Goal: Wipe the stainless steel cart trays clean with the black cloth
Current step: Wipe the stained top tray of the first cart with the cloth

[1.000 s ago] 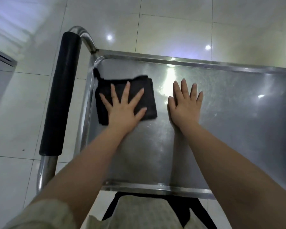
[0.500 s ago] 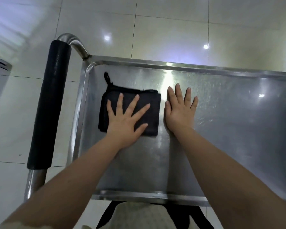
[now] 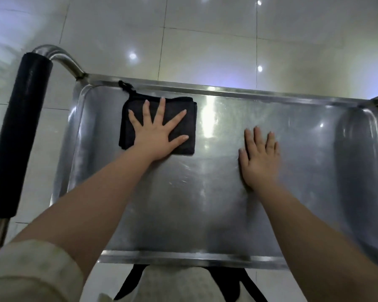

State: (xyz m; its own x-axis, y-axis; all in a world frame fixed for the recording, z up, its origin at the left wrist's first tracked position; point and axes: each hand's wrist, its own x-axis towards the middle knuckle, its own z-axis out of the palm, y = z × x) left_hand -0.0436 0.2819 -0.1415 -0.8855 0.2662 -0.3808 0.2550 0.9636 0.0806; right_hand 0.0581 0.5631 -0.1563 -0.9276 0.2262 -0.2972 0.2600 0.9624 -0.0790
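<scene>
Left hand: laid flat on the folded black cloth, fingers splayed and straight, pressing rather than gripping. Right hand: laid flat and relaxed on the bare tray, fingers together, holding nothing, well apart from the cloth. Cloth location: near the far-left corner of the tray, just short of the far rim, with its hanging loop draped onto that rim. Likely faults: snagging of the loop on the rim during a pull toward the near edge; bunching or unfolding of the cloth under uneven palm pressure; fresh prints on the steel from the bare right palm. Open room: wide toward the right end and the near edge; tight toward the left wall and the black handle grip. Expect missed patches in the rounded corners and along the raised right wall.
</scene>
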